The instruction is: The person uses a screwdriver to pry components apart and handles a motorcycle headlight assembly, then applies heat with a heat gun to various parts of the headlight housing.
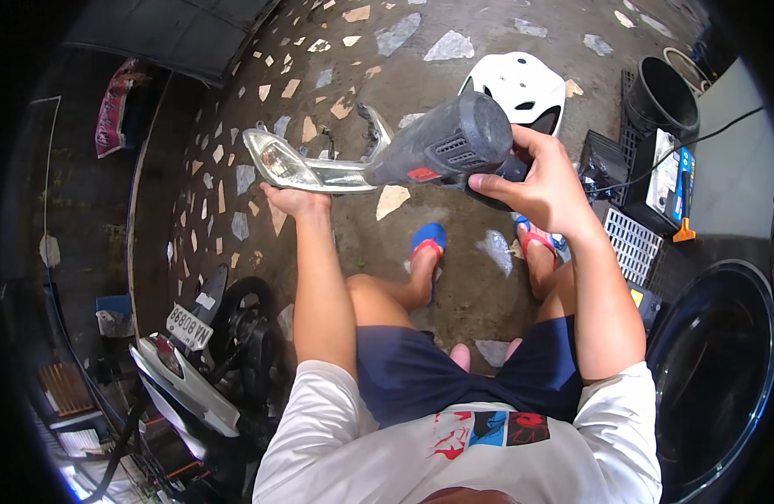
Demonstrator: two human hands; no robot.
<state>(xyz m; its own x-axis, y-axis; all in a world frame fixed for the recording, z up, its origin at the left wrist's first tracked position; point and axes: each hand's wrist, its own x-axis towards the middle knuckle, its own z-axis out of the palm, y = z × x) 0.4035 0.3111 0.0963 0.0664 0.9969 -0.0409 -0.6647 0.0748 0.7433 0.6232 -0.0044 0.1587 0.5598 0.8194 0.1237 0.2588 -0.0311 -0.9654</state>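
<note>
Two hands, well apart, each holding one thing. Left hand (299, 200) is closed on 1 lamp (290, 166) at its lower edge; most fingers hidden behind it. Right hand (545, 181) is clamped on the grip of 1 gun (450, 139), dark grey with a red label, thumb on the near side. Lamp sits left of the gun, in front of the knees; gun's narrow end overlaps the lamp's right part, cannot tell if touching.

Below: 2 feet in 2 sandals (430, 233), blue with red straps. Beyond the gun: 1 white shell (509, 80) with dark openings, on the floor (320, 239). Right side: 1 black bucket (655, 99), 1 white grid (631, 246), 1 orange-ended tool (684, 231), 1 large dark basin (713, 382). Lower left: 1 scooter (185, 388), white panel, 1 plate.
</note>
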